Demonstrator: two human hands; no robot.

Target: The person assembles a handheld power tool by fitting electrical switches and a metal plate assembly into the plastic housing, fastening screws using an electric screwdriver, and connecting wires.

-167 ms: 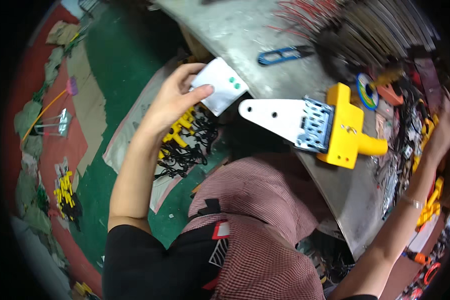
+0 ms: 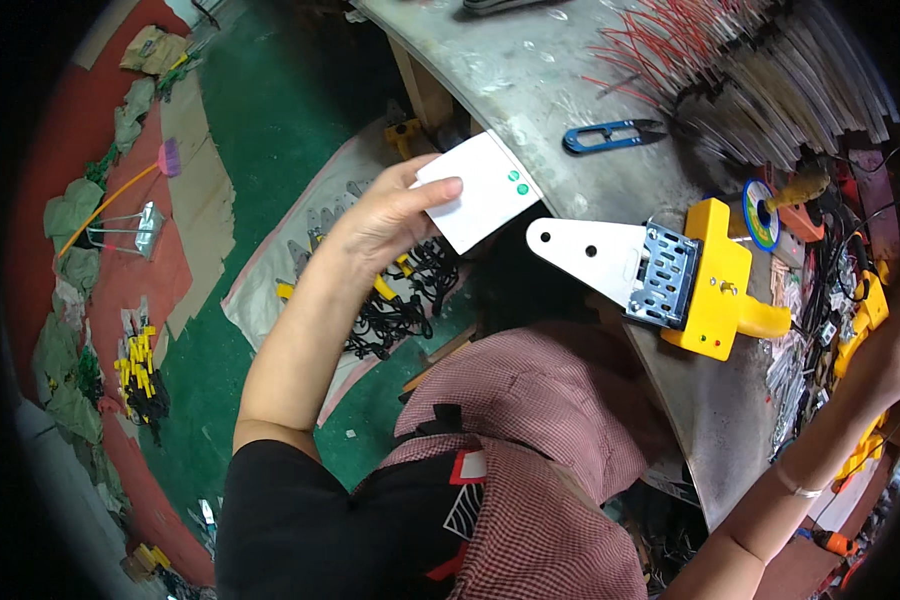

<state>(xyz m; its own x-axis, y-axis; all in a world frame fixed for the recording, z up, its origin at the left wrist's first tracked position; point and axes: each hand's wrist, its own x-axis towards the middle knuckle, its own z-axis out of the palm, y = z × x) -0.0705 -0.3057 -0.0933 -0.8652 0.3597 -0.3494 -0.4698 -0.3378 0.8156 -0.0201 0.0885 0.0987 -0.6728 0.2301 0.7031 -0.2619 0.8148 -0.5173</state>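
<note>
My left hand (image 2: 395,215) holds a flat white square piece (image 2: 485,190), thumb on top and fingers underneath, beside the table edge. Two green dots mark its right side. Close by on the table lies a yellow-handled pipe-welding iron (image 2: 715,285); its white tapered plate (image 2: 590,255) points toward the white piece and overhangs the edge, and a perforated metal guard (image 2: 664,275) sits between plate and handle. Far to the right, my right hand (image 2: 890,345) is among yellow handles (image 2: 870,305) and cables. Its fingers are lost in the dark rim, so what they touch is hidden.
On the grey table (image 2: 510,80) lie blue thread snips (image 2: 610,136), red wires (image 2: 660,45), a row of grey strips (image 2: 785,85) and a solder spool (image 2: 760,215). Below left, yellow-handled tools with black cords (image 2: 395,310) rest on a cloth on the green floor.
The whole view has shifted, so the table and iron appear farther right and lower. My right hand has come nearer along the right side. The white piece stays in my left hand.
</note>
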